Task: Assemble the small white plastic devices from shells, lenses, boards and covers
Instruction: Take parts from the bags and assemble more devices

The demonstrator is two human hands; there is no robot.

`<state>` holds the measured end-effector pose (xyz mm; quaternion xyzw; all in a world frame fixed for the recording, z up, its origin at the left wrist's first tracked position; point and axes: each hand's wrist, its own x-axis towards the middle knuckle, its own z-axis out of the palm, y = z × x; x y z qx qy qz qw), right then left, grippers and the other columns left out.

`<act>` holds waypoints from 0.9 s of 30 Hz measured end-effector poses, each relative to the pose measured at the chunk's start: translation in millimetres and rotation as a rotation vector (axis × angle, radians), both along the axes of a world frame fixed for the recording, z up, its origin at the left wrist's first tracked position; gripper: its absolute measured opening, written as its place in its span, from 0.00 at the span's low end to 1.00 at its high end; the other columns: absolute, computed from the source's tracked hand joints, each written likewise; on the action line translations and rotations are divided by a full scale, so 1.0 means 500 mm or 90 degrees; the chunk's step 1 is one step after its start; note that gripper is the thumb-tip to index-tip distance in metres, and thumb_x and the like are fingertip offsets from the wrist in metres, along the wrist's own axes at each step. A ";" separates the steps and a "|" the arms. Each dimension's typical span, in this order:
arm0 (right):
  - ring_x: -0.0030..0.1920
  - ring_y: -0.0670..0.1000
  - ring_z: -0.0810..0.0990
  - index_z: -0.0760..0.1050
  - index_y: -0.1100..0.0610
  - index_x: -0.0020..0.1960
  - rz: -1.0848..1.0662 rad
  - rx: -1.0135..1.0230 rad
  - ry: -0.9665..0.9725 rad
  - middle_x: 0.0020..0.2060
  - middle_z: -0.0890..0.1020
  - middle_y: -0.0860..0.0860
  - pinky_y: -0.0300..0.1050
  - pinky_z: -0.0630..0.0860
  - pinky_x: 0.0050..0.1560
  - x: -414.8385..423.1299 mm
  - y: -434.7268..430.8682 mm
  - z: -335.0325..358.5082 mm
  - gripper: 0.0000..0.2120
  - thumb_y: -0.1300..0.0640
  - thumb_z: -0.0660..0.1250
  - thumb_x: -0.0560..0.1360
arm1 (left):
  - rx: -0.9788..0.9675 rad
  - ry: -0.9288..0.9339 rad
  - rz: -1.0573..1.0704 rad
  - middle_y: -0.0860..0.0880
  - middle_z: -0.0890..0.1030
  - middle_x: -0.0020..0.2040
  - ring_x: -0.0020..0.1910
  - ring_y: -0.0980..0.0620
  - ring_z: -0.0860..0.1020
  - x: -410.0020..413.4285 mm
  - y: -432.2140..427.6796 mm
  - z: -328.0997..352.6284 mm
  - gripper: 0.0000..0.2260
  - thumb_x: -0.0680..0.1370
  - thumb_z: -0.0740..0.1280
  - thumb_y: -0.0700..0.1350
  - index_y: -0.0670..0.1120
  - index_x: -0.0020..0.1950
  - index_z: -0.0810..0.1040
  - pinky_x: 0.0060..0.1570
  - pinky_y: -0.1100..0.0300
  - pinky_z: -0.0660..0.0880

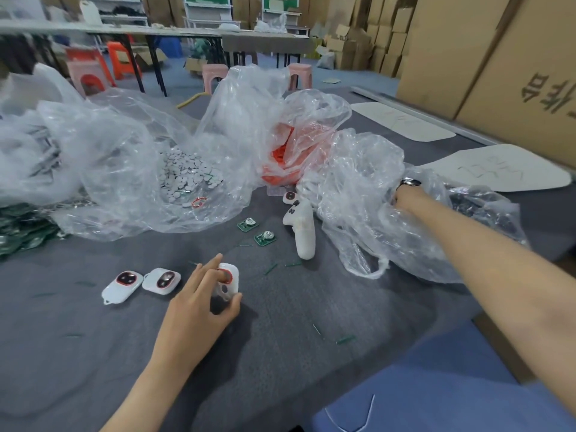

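My left hand (202, 294) holds a white shell (229, 280) on the grey table, thumb under it and a fingertip pressed into its red-ringed opening. Two more white shells with red lenses (123, 283) (162, 280) lie just left of it. Two green boards (247, 225) (265, 237) lie farther back. A stack of white shells (300, 227) leans beside a shell with a red lens (290, 197). My right hand (405, 198) reaches into a clear plastic bag (358, 182); its fingers are hidden by the plastic.
Clear bags stand across the back: one with small grey discs (187, 173), one with red parts (280, 160), one at far left with green boards (18, 226). White flat panels (498, 169) and cardboard boxes (498, 57) lie to the right. Thin green slivers scatter over the cloth.
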<state>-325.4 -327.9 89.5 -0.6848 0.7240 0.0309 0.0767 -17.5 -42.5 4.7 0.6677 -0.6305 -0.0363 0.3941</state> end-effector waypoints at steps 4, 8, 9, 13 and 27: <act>0.63 0.60 0.73 0.74 0.64 0.62 0.005 0.025 0.023 0.63 0.75 0.61 0.50 0.68 0.61 0.006 0.004 0.012 0.14 0.59 0.63 0.79 | -0.024 0.013 -0.021 0.51 0.77 0.64 0.56 0.59 0.75 0.005 -0.003 0.004 0.14 0.68 0.76 0.36 0.46 0.45 0.73 0.48 0.74 0.65; 0.59 0.61 0.76 0.78 0.61 0.57 0.004 -0.066 0.035 0.59 0.78 0.60 0.51 0.73 0.55 -0.002 0.023 0.001 0.11 0.59 0.64 0.77 | -0.070 0.048 -0.007 0.54 0.75 0.63 0.53 0.56 0.76 0.006 -0.001 0.006 0.17 0.68 0.74 0.33 0.47 0.46 0.70 0.50 0.75 0.64; 0.57 0.61 0.77 0.78 0.61 0.56 0.005 -0.089 0.029 0.58 0.78 0.60 0.50 0.73 0.54 -0.003 0.024 0.000 0.09 0.60 0.65 0.77 | -0.082 0.061 0.000 0.55 0.74 0.63 0.50 0.53 0.77 0.008 -0.002 0.005 0.18 0.68 0.74 0.33 0.48 0.46 0.69 0.49 0.72 0.67; 0.55 0.62 0.78 0.80 0.62 0.51 -0.010 -0.164 0.008 0.55 0.79 0.62 0.50 0.75 0.54 -0.006 0.027 0.022 0.09 0.67 0.65 0.73 | -0.110 0.189 0.023 0.60 0.78 0.59 0.45 0.57 0.81 0.013 -0.002 0.005 0.20 0.70 0.70 0.31 0.53 0.49 0.68 0.43 0.74 0.73; 0.31 0.52 0.84 0.77 0.61 0.47 0.304 0.116 -0.932 0.40 0.77 0.59 0.40 0.81 0.36 0.359 0.304 0.040 0.08 0.73 0.66 0.74 | -0.073 0.535 0.049 0.44 0.84 0.43 0.31 0.43 0.83 0.036 -0.015 0.005 0.12 0.81 0.59 0.35 0.53 0.52 0.72 0.29 0.60 0.78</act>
